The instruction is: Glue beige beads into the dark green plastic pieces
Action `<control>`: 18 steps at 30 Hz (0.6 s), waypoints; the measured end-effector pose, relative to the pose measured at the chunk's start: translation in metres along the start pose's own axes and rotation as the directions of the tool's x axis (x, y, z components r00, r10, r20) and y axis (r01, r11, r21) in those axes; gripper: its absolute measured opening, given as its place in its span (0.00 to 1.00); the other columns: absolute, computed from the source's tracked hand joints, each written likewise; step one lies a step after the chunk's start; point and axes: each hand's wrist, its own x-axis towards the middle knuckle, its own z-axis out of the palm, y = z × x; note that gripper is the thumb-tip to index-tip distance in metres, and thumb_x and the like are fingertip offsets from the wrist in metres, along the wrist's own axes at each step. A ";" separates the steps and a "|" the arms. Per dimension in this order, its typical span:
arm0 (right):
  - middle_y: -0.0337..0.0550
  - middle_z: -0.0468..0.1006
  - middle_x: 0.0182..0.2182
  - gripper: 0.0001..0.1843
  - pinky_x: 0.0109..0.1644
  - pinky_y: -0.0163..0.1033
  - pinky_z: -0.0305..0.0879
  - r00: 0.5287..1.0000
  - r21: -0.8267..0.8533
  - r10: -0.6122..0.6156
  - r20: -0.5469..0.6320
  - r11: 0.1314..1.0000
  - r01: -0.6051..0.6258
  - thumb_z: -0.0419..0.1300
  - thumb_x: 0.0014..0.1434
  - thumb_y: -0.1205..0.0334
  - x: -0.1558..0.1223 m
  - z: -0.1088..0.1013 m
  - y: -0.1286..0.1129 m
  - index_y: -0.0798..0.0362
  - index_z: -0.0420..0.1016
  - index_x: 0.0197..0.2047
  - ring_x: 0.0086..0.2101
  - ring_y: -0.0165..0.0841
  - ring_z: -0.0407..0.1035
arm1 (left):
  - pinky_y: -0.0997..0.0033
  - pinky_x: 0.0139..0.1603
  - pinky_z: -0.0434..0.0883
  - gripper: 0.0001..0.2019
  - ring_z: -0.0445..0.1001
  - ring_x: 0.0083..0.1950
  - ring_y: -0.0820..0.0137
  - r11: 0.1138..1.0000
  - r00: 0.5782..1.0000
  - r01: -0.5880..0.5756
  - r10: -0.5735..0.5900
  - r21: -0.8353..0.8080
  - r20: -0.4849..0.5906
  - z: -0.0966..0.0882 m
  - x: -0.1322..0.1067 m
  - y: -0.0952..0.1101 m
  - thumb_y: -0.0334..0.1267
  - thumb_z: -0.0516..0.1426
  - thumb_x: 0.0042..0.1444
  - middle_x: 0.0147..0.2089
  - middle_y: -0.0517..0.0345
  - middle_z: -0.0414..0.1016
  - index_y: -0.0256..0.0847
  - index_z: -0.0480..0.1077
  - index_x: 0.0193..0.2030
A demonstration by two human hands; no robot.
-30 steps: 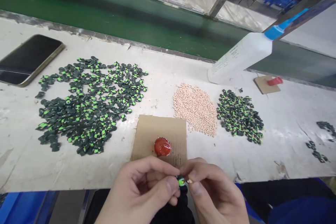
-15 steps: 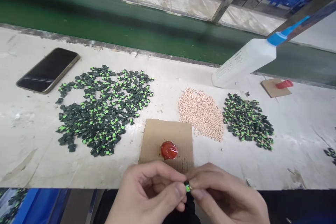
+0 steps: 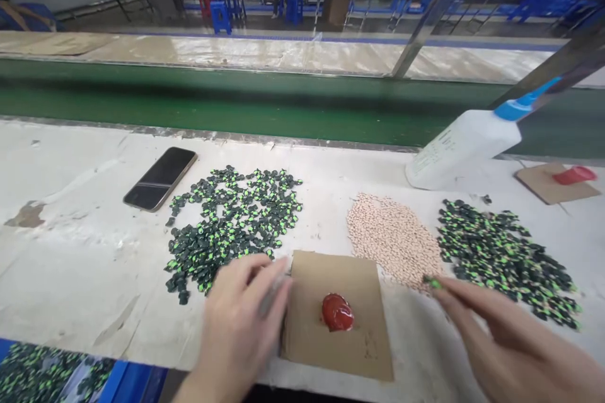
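My right hand pinches a small dark piece with bright green marks between thumb and forefinger. It hovers at the near right edge of a heap of small pale pink bits, beside a heap of similar green-marked pieces. My left hand is blurred, its fingers loosely apart with nothing visible in them. It lies between a larger spread of green-marked pieces and a cardboard square. On the cardboard sits a glossy red blob.
A phone lies at the left. A white bottle with a blue nozzle leans at the back right, near a small card with a red cap-like object. A blue bin holding more pieces is below the table edge.
My hands have parted from above the table's front edge. The right has carried the small piece rightwards to the pink heap; the left has let go and moved left. The view has tilted up.
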 end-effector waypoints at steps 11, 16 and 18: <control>0.54 0.88 0.36 0.18 0.39 0.51 0.76 0.945 -0.247 -0.327 -0.031 0.918 0.310 0.58 0.70 0.53 0.053 0.011 0.060 0.53 0.87 0.38 0.36 0.46 0.80 | 0.58 0.40 0.62 0.21 0.73 0.38 0.54 0.852 0.898 -0.436 0.435 0.289 0.069 -0.001 0.020 -0.043 0.29 0.47 0.73 0.34 0.45 0.83 0.32 0.82 0.38; 0.52 0.88 0.39 0.16 0.44 0.51 0.75 0.903 -0.100 -0.388 0.186 0.906 0.411 0.58 0.69 0.57 0.058 0.032 0.020 0.52 0.87 0.43 0.39 0.45 0.78 | 0.58 0.40 0.61 0.22 0.73 0.39 0.54 0.857 0.894 -0.448 0.422 0.255 0.152 -0.003 0.021 -0.045 0.28 0.45 0.74 0.36 0.48 0.85 0.34 0.81 0.39; 0.50 0.88 0.37 0.15 0.42 0.50 0.75 0.887 -0.062 -0.396 0.238 0.905 0.421 0.57 0.69 0.60 0.061 0.040 0.013 0.51 0.87 0.41 0.36 0.44 0.77 | 0.59 0.40 0.61 0.22 0.73 0.38 0.55 0.870 0.900 -0.433 0.403 0.237 0.166 -0.002 0.022 -0.045 0.29 0.45 0.74 0.35 0.50 0.85 0.35 0.80 0.38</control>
